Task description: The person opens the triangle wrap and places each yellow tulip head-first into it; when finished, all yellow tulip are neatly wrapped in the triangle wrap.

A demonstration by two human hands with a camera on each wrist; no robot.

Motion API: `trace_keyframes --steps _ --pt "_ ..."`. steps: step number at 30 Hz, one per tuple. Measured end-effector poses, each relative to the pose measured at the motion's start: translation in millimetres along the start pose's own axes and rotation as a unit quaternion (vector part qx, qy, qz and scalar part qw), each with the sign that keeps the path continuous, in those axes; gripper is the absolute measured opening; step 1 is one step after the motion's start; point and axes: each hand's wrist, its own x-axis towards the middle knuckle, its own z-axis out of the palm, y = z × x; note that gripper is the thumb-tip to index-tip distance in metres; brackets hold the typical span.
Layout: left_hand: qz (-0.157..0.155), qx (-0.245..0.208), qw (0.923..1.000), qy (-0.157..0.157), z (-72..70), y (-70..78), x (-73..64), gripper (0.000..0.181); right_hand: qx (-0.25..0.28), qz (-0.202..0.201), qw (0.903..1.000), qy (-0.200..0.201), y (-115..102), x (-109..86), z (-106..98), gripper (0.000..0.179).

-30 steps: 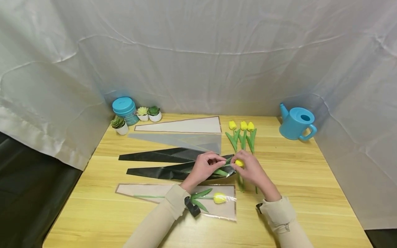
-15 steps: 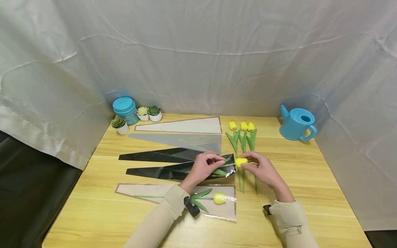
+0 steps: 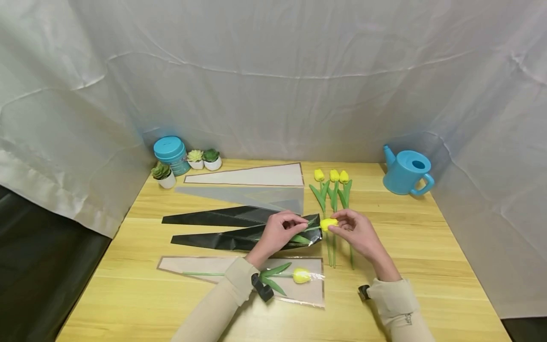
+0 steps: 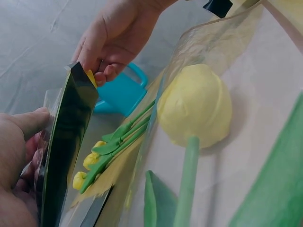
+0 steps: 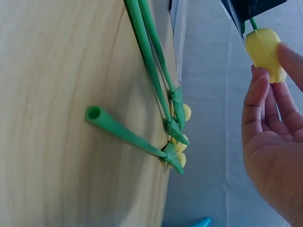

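Pinching yellow tulip bloom (image 3: 328, 224): right hand (image 3: 358, 235) — just outside sleeve's mouth
Gripping black sleeve (image 3: 201, 240): left hand (image 3: 278, 234)
Stem (image 3: 314, 228): lengthwise along sleeve

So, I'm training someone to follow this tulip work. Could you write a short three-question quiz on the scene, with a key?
1. Multiple choice: what does the right hand pinch?
A) A blue plastic watering can
B) A rounded yellow tulip head
C) A green succulent in a white pot

2. True or false: the left hand grips the nearer tapering black plastic sleeve by its narrow tip.

3. Count: how many long-stemmed yellow tulips lie loose on the wood-grain table, outside the sleeves and out of the hands?

Key: 1: B. 2: False; it grips near the wide end. 3: Three.
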Motion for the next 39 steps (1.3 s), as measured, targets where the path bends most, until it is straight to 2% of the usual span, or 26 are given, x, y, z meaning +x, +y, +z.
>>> trace_keyframes --steps 13,22,26,32,36,39 --pt "0.007 0.005 1.0 0.003 1.0 3.2 0.3 0.012 0.008 0.007 0.9999 -0.01 -4.0 1.5 12.2 0.032" --pt "-0.008 -0.003 0.9999 0.009 3.9 8.6 -0.3 0.011 0.0 -0.004 0.9999 -0.011 1.6 3.1 18.5 0.028" --pt "-0.009 0.012 0.9999 0.003 0.3 10.5 -0.8 0.012 0.007 -0.001 0.9999 -0.015 2.0 2.3 19.2 0.029" --pt "0.019 0.085 0.9954 -0.038 -16.8 12.5 -5.5 0.025 0.032 0.017 0.9992 -0.014 2.9 0.1 19.2 0.031" --pt "0.047 0.17 0.9831 -0.049 -28.8 10.7 -9.7 0.035 0.029 0.021 0.9994 -0.002 2.6 -0.5 16.8 0.033" --pt "0.045 0.204 0.9768 -0.045 -33.9 5.8 -12.8 0.035 0.028 0.018 0.9994 0.002 0.7 -0.3 15.2 0.034"
